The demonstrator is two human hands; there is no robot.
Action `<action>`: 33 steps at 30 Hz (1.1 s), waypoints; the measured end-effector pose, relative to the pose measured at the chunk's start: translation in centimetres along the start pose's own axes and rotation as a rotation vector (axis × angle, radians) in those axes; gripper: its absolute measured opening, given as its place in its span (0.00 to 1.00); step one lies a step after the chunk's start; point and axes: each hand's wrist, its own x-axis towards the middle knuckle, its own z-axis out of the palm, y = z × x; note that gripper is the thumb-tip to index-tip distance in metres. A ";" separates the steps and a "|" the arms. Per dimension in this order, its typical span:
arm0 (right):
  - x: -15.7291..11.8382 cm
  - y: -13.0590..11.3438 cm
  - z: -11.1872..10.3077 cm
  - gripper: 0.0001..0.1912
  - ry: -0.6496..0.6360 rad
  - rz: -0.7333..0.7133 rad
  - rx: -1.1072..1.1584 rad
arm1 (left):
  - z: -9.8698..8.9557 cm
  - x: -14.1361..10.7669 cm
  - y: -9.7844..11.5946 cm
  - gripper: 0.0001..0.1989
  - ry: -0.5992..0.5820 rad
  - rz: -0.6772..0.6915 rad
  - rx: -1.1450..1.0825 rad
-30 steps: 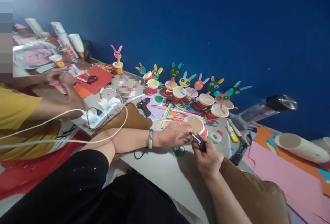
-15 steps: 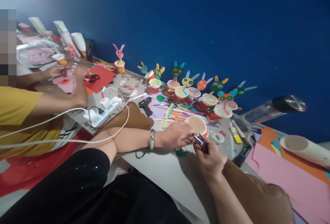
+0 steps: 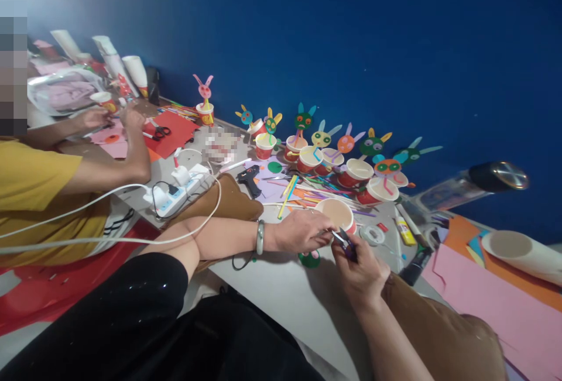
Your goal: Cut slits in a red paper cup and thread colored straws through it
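Note:
My right hand [image 3: 362, 267] is closed round a small pair of dark-handled scissors [image 3: 346, 245], whose metal blades point toward my other hand. With fingers pinched together, my left hand [image 3: 302, 232] meets the blade tips; whatever it pinches is too small or hidden to make out. Just behind both hands stands a paper cup [image 3: 336, 212] with its open top facing up. A green paper disc with pink spots [image 3: 309, 259] lies on the table below my left hand.
Several paper cups with rabbit-like paper heads [image 3: 311, 158] line the blue wall. A glue gun [image 3: 250, 181], coloured sticks [image 3: 287, 196], a tape roll [image 3: 372, 234], a yellow glue bottle [image 3: 404, 232] and a clear bottle [image 3: 474, 185] lie around. Left are a power strip [image 3: 180, 196] and a co-worker's arms [image 3: 100, 167].
The view has shifted very slightly. My hands keep almost the same pose with the scissors between them. The co-worker's hand has moved a little.

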 end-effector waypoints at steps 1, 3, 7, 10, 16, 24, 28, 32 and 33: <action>0.0 0.0 0.0 0.14 -0.016 0.013 0.000 | -0.1 0.0 0.0 0.11 -0.009 -0.007 -0.006; 0.0 0.0 0.0 0.14 -0.047 0.034 0.002 | -0.2 0.0 0.1 0.10 -0.025 -0.021 -0.017; 0.1 0.0 -0.1 0.13 -0.029 -0.009 0.013 | -0.4 0.0 0.4 0.09 -0.052 -0.055 -0.027; 0.3 -0.1 -0.3 0.14 -0.011 -0.053 -0.008 | -0.4 0.0 0.4 0.10 -0.067 -0.066 -0.028; 0.5 0.0 -0.2 0.16 0.031 -0.115 -0.027 | -0.2 0.1 0.1 0.09 -0.049 -0.037 -0.029; 0.5 0.1 -0.3 0.13 0.028 -0.118 -0.039 | -0.5 0.1 0.2 0.12 -0.093 -0.047 -0.014; 0.7 0.0 -0.2 0.12 0.029 -0.109 -0.028 | -0.5 0.1 0.2 0.11 -0.095 -0.045 -0.023; 0.8 -0.1 -0.2 0.12 0.015 -0.089 -0.015 | -0.3 0.0 0.2 0.10 -0.080 -0.053 -0.039; 0.8 -0.2 -0.3 0.11 0.022 -0.103 -0.019 | -0.3 0.0 0.2 0.11 -0.080 -0.053 -0.042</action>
